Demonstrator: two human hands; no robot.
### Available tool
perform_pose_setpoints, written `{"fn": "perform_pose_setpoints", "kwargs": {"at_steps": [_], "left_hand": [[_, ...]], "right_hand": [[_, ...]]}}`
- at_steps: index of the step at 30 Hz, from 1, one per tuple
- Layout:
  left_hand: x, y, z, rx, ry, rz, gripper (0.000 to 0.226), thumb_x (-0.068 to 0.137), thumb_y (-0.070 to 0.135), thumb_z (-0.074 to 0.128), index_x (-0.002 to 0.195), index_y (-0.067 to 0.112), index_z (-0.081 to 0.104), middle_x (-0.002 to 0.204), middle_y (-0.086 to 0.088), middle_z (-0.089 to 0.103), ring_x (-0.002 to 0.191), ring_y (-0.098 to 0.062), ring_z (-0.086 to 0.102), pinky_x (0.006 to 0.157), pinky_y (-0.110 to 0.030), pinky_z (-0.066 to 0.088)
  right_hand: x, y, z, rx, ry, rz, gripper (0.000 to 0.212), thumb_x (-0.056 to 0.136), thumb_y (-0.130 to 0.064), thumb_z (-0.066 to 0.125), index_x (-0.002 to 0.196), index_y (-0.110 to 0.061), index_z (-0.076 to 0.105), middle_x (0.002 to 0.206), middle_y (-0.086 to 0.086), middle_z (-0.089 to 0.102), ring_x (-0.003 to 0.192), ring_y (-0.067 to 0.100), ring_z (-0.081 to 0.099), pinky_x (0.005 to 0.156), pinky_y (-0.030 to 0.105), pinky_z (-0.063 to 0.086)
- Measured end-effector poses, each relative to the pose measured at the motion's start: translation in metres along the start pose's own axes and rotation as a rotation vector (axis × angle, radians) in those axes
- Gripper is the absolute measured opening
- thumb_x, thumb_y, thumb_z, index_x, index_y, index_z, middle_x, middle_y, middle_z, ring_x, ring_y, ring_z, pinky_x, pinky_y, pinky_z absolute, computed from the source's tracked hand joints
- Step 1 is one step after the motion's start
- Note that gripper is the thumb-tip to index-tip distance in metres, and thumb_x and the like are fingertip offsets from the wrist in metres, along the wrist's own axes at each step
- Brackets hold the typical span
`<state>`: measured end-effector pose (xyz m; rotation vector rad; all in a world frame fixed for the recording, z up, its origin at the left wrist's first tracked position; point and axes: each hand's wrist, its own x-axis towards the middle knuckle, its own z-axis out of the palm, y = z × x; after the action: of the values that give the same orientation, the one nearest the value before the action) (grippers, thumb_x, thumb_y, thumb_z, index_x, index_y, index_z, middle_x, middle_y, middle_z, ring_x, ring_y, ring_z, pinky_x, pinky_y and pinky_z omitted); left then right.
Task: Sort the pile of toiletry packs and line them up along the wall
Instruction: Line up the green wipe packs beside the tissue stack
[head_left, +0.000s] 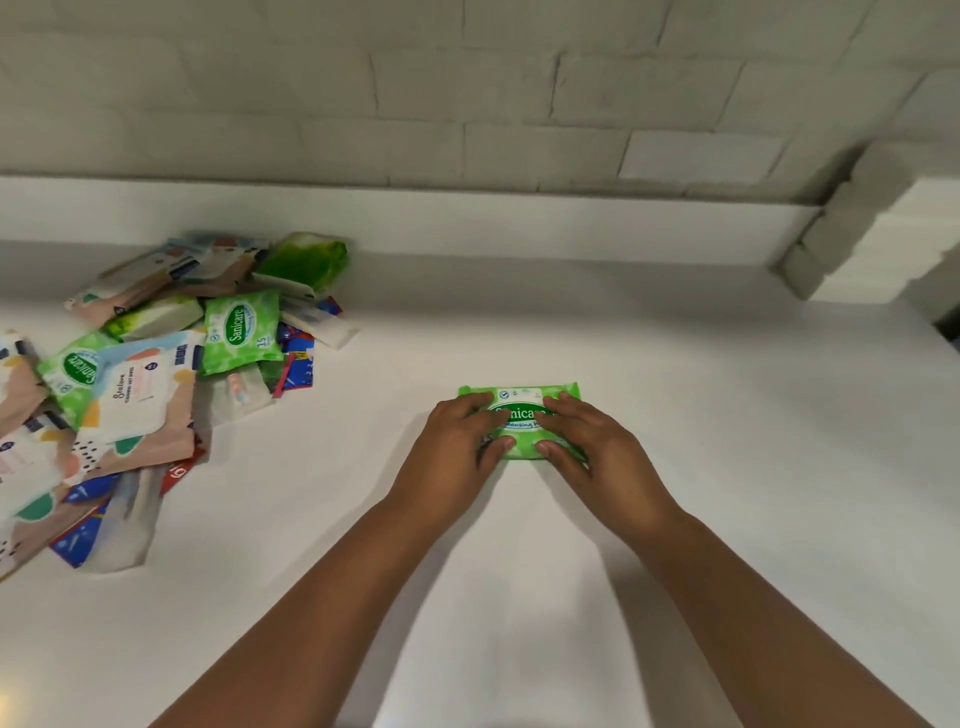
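Pile (150, 374) (mixed packs) lies left of hands (457, 441).

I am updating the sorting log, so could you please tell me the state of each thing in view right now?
Green Sanicare pack: flat on the counter, label up, apart from the pile, short of the wall.
Left hand: grips the pack's left end.
Right hand: grips the pack's right end.
Pile of toiletry packs: unsorted, overlapping, at the left.
Wall: no packs lined up along it.
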<state>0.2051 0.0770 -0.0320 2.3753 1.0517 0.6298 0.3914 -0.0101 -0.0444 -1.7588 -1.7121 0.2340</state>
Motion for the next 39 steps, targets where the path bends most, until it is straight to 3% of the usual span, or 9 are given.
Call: {"fn": "perform_pose_setpoints", "kwargs": {"at_steps": [20, 25, 31, 36, 39], "left_hand": [[0.09, 0.147, 0.134, -0.032, -0.026, 0.091, 0.029, 0.087, 0.022, 0.066, 0.115, 0.015, 0.068, 0.128, -0.009, 0.058, 0.116, -0.03, 0.051, 0.098, -0.029, 0.035], [0.115, 0.167, 0.159, -0.028, -0.063, 0.113, 0.031, 0.088, 0.025, 0.065, 0.116, 0.015, 0.067, 0.131, -0.008, 0.057, 0.118, -0.028, 0.05, 0.099, -0.026, 0.034], [0.158, 0.182, 0.174, -0.048, -0.132, 0.175, 0.03, 0.088, 0.022, 0.065, 0.117, 0.013, 0.067, 0.134, -0.007, 0.054, 0.12, -0.024, 0.051, 0.097, -0.017, 0.034], [0.185, 0.186, 0.183, -0.079, -0.147, 0.19, 0.029, 0.088, 0.021, 0.065, 0.115, 0.014, 0.067, 0.133, -0.006, 0.055, 0.119, -0.019, 0.053, 0.096, -0.015, 0.036], [0.201, 0.187, 0.191, -0.047, -0.106, 0.207, 0.026, 0.087, 0.02, 0.066, 0.112, 0.012, 0.069, 0.128, -0.008, 0.058, 0.115, -0.023, 0.055, 0.095, -0.016, 0.033]], "right_hand": [[-0.035, 0.163, -0.131, 0.015, 0.065, 0.113, 0.031, 0.09, -0.028, 0.065, 0.12, -0.02, 0.067, 0.134, -0.006, 0.057, 0.13, 0.009, 0.046, 0.108, 0.029, 0.038], [-0.038, 0.191, -0.152, -0.009, 0.109, 0.127, 0.031, 0.09, -0.027, 0.065, 0.119, -0.017, 0.067, 0.132, -0.004, 0.059, 0.128, 0.009, 0.047, 0.108, 0.025, 0.036], [-0.033, 0.218, -0.165, -0.078, 0.167, 0.162, 0.032, 0.09, -0.031, 0.061, 0.118, -0.018, 0.068, 0.13, -0.001, 0.061, 0.125, 0.015, 0.051, 0.106, 0.029, 0.039], [-0.018, 0.233, -0.172, -0.104, 0.187, 0.183, 0.032, 0.09, -0.03, 0.059, 0.118, -0.016, 0.068, 0.13, 0.001, 0.061, 0.123, 0.016, 0.052, 0.106, 0.02, 0.033], [-0.002, 0.242, -0.175, -0.124, 0.161, 0.193, 0.034, 0.092, -0.031, 0.054, 0.121, -0.017, 0.066, 0.132, 0.001, 0.059, 0.126, 0.018, 0.051, 0.106, 0.029, 0.038]]}}
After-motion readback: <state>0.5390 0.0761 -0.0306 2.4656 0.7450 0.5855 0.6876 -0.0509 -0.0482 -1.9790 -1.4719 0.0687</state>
